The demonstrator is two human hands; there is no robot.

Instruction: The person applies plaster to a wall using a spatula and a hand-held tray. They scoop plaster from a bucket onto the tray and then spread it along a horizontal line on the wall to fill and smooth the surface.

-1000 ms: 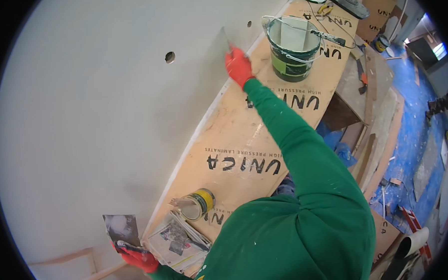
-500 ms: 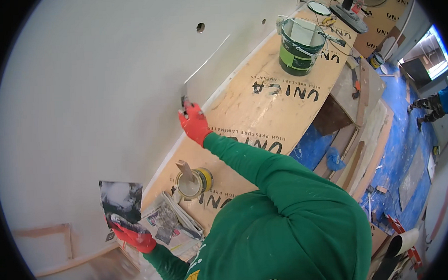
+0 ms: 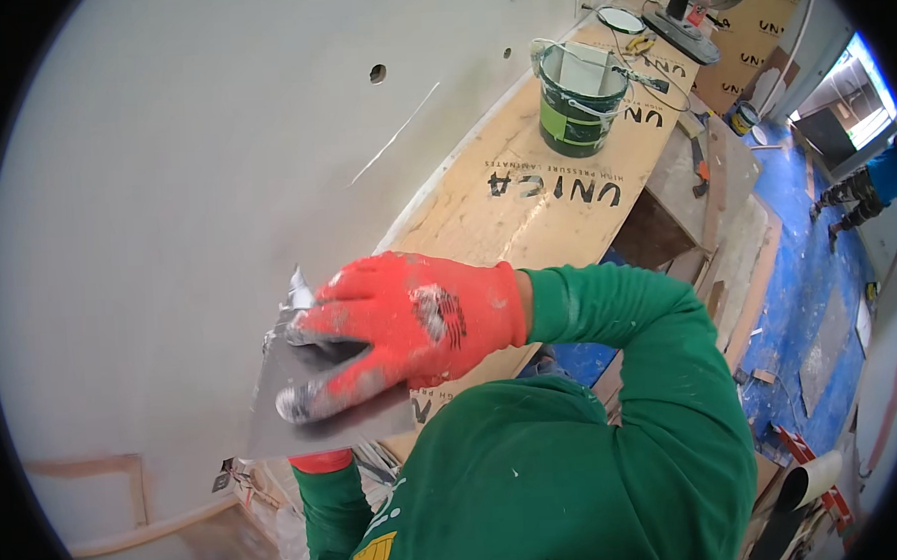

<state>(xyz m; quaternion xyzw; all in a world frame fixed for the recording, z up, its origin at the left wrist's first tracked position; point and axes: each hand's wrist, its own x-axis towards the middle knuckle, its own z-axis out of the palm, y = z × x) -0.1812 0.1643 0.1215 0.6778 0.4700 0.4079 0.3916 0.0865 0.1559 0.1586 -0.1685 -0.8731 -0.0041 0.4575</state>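
Observation:
My right hand [image 3: 410, 322], in a red glove smeared with white and grey, is closed on a putty knife [image 3: 299, 290]. Its handle is hidden in the glove; only the blade end, with white filler on it, shows past the fingers. Beneath that hand lies a thin grey metal plate [image 3: 325, 431], held up in front of the wall by my left hand [image 3: 321, 461]. Only the red cuff of that glove shows; its fingers are behind the plate. A fresh white line of filler [image 3: 397, 137] slants across the pale wall [image 3: 164, 192].
Along the wall runs a board-covered bench [image 3: 476, 229] bearing a dark green bucket [image 3: 574, 124], a round lid [image 3: 621, 20] and a fan [image 3: 683, 35]. A hammer [image 3: 701, 164] lies beyond its edge. Another person [image 3: 865, 192] stands on the blue floor sheet [image 3: 779, 286] at right.
My right hand has come from the wall down and back to the plate with the putty knife. The plate has moved right and now covers most of my left hand.

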